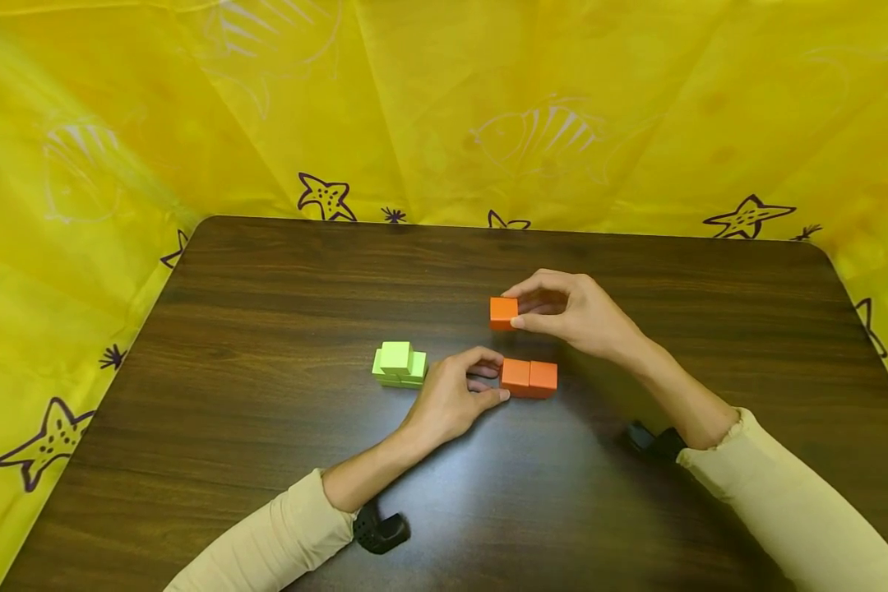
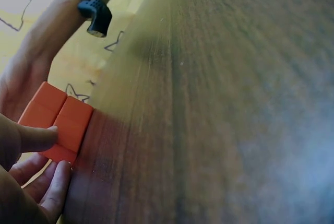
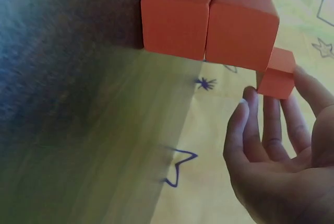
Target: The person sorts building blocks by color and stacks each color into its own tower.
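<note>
My right hand [image 1: 580, 316] pinches a single orange cube [image 1: 503, 313] between thumb and fingers, beyond the orange block row in the head view. That row of orange blocks [image 1: 529, 378] looks two long and two high in the wrist views. At its left end, my left hand [image 1: 451, 395] grips it, with the thumb on the near side and fingers on the far side. Just left of that hand stand light green blocks [image 1: 400, 366], with one cube resting on top of the others. In the right wrist view the held cube [image 3: 279, 75] shows behind the stacked row.
The brown wood-grain table [image 1: 266, 288] has rounded back corners. A yellow cloth [image 1: 414, 99] with starfish and fish drawings hangs around its back and sides. Black wrist devices [image 1: 381, 530] sit beneath both forearms, close over the tabletop.
</note>
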The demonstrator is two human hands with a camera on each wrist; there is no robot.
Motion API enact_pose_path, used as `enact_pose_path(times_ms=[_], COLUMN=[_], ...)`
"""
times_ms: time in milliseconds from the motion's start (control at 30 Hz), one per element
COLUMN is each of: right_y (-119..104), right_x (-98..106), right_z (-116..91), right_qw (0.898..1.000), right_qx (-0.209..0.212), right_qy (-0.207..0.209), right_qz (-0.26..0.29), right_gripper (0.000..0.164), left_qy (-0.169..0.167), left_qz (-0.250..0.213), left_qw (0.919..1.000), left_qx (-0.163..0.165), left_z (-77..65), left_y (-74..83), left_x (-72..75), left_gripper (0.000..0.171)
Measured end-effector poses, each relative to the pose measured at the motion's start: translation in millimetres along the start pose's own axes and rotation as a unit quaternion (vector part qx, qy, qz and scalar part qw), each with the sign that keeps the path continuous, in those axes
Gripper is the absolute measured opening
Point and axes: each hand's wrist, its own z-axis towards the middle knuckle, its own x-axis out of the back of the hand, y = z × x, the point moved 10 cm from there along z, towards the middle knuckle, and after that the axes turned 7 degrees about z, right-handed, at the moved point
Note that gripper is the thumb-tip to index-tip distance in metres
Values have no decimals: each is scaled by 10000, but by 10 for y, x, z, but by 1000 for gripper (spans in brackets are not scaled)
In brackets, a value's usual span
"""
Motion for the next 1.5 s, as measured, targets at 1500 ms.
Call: enact_pose_path(times_ms=[1500], right_y=[-41], right_x=[6], right_z=[-535], right_qw=[9992], right_qx=[371], right_qy=[144], right_qz=[40], right_gripper=[32], left_qy=[6], left_qz=[34], left_qw=[10000], left_qx=[-11], left_z=[9], left_y=[1], left_x=[-10], left_gripper=[34])
